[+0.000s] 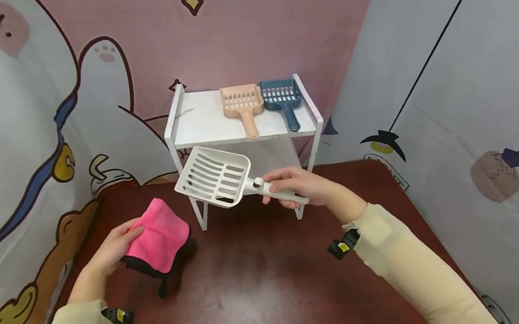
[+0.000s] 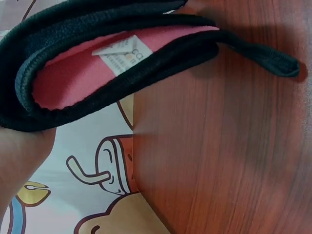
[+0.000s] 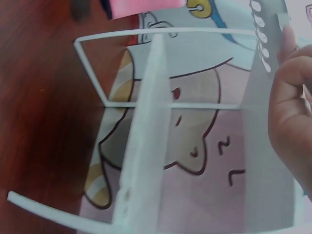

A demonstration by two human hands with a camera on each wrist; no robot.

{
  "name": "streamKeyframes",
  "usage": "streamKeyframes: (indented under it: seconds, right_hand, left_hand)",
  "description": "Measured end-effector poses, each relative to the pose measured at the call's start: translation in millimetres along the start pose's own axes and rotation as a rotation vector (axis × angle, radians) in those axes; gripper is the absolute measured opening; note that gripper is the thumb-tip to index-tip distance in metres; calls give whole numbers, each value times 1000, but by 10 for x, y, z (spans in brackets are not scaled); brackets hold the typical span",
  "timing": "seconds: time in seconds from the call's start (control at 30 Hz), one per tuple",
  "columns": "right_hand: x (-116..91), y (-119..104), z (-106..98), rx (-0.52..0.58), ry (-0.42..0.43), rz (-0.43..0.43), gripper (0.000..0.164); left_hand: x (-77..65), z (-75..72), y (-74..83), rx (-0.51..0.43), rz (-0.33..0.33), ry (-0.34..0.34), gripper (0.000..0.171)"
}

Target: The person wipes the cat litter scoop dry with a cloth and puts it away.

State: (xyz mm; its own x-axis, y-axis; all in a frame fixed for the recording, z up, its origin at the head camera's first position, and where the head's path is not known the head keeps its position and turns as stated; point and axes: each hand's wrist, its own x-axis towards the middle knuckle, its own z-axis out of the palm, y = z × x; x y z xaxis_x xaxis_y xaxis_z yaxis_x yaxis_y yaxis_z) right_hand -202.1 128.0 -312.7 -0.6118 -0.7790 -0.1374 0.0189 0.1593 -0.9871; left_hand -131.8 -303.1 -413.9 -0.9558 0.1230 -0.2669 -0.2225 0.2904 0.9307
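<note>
My right hand (image 1: 293, 186) grips the handle of a white slotted litter scoop (image 1: 215, 176), held in the air in front of a small white shelf (image 1: 198, 129). Its slotted pan points left, toward my other hand. At the left, my left hand (image 1: 117, 245) pinches a folded pink cloth (image 1: 159, 235) with black edging above the table. In the left wrist view the cloth's dark trim (image 2: 92, 109), a white label (image 2: 124, 56) and a hanging loop (image 2: 273, 61) show. The right wrist view catches the curled fingers (image 3: 292, 92) of my right hand beside the shelf frame.
On the shelf's top lie a peach litter scoop (image 1: 241, 102) and a dark blue one (image 1: 282, 95), side by side at the right, handles forward. The shelf stands at the back of a reddish-brown table (image 1: 255, 291). Cartoon-printed curtains (image 1: 272, 21) enclose the back and sides.
</note>
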Motion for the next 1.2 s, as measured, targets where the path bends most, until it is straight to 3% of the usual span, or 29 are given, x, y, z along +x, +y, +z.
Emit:
streamKeyframes:
  seconds: [0.23, 0.43, 0.8, 1.03, 1.2]
  right_hand:
    - [131, -252, 117, 78, 77, -39, 43]
    - [243, -402, 234, 126, 201, -47, 44]
    - [444, -539, 429, 286, 348, -73, 45]
    - [511, -613, 512, 368, 318, -78, 44]
    - [553, -654, 545, 375, 301, -31, 43]
  left_hand:
    - [14, -1, 0, 27, -16, 6, 52]
    - [2, 0, 0, 33, -39, 4, 55]
    - [27, 5, -29, 35, -59, -13, 56]
    - [44, 25, -39, 31, -65, -19, 56]
    - [38, 46, -36, 32, -62, -16, 55]
